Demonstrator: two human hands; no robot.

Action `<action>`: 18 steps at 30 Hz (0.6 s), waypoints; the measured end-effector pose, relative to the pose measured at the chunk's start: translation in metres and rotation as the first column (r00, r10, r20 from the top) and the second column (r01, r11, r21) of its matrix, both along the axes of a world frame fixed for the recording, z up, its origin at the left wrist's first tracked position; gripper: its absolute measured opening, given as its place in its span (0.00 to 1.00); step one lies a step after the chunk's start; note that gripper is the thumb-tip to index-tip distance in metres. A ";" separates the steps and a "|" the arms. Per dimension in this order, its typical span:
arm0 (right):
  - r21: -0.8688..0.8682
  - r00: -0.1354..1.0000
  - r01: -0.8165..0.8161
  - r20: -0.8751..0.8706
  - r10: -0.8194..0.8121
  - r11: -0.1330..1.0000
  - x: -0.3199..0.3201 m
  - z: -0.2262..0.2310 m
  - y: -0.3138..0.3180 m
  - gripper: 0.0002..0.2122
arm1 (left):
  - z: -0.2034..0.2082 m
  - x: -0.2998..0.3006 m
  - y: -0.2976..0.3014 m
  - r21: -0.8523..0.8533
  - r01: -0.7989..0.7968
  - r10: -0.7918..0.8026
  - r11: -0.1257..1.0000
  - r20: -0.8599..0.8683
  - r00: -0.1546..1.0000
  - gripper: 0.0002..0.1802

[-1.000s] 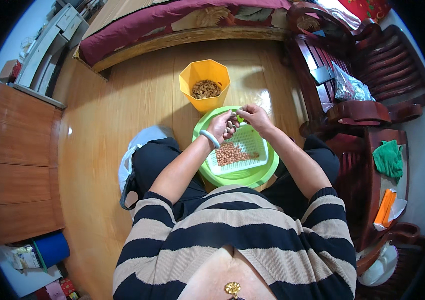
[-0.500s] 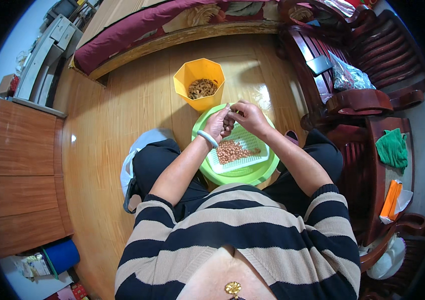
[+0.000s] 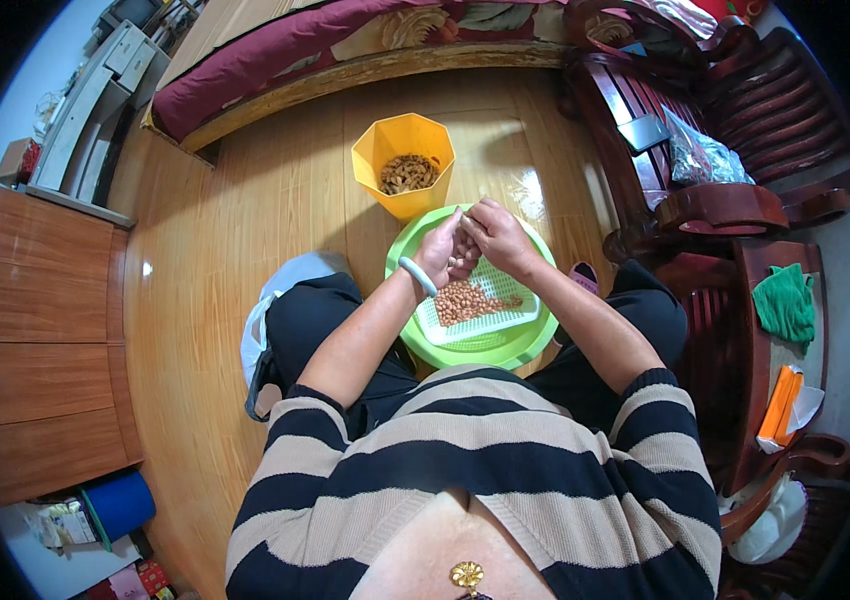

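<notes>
My left hand, with a pale bangle at its wrist, is curled, palm partly upward. Fingers of my right hand are bent and pinched against its fingertips. Whatever lies between them is too small and hidden to make out. Both hands hover over the far part of a light green basin. Inside the basin sits a white slotted basket, holding a spread of reddish-brown shelled peanuts. Just beyond my hands stands a yellow faceted bin, with brown peanut shells at its bottom.
A bed with a wooden edge lies across the far side. Dark wooden chairs line the right, one bearing a green cloth. Brown cabinets stand at left. A whitish bag is beside my left leg.
My right hand's fingers have shifted slightly up along the left hand's fingertips. The left palm shows a little more open. The peanuts in the basket look the same.
</notes>
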State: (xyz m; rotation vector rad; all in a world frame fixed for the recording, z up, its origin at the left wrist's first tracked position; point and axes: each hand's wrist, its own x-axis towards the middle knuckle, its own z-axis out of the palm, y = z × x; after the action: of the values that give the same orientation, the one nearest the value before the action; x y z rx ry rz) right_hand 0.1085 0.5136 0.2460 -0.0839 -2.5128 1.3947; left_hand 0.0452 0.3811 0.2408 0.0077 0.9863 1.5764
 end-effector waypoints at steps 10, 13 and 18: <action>-0.820 0.974 0.158 0.222 0.050 0.550 -0.001 -0.037 -0.002 0.09 | -0.012 0.006 0.000 0.053 -0.052 0.049 0.997 0.068 0.997 0.22; -0.906 0.954 0.161 0.245 0.175 0.392 -0.001 -0.042 0.007 0.08 | -0.017 0.001 -0.003 0.037 -0.029 0.027 0.999 0.050 0.998 0.19; -0.892 0.921 0.228 0.327 0.211 0.390 0.003 -0.053 0.016 0.09 | -0.019 0.003 -0.001 -0.043 0.013 -0.015 0.999 -0.028 0.999 0.14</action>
State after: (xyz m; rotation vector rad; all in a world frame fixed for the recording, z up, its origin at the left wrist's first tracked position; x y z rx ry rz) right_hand 0.1117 0.5296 0.1926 -0.6507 -1.5283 2.8488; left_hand 0.0478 0.3800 0.2214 0.0075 1.0404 1.5457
